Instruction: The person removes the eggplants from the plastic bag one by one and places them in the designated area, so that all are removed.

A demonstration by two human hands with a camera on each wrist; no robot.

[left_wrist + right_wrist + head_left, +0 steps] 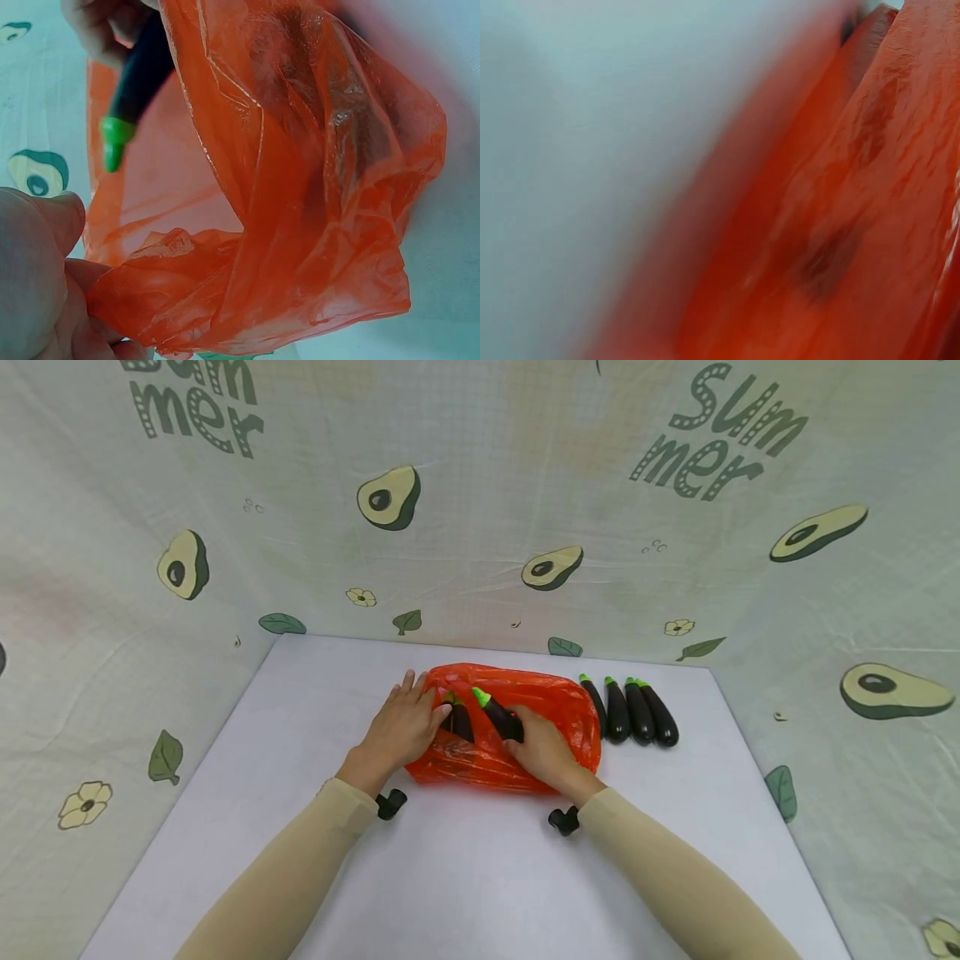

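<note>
A red plastic bag lies spread on the white table, its mouth toward the left hand. My right hand grips an eggplant with a bright green stem end, over the bag's opening. In the left wrist view this eggplant points its green tip toward the left hand. My left hand is at the bag's left edge, its fingers extended and touching the plastic, the thumb apart. Two eggplants show in the bag beside the left thumb. Red plastic fills much of the right wrist view, hiding the right hand.
Several more eggplants lie side by side just right of the bag, stems away from me. The white table meets a hanging cloth printed with avocados at the back and sides.
</note>
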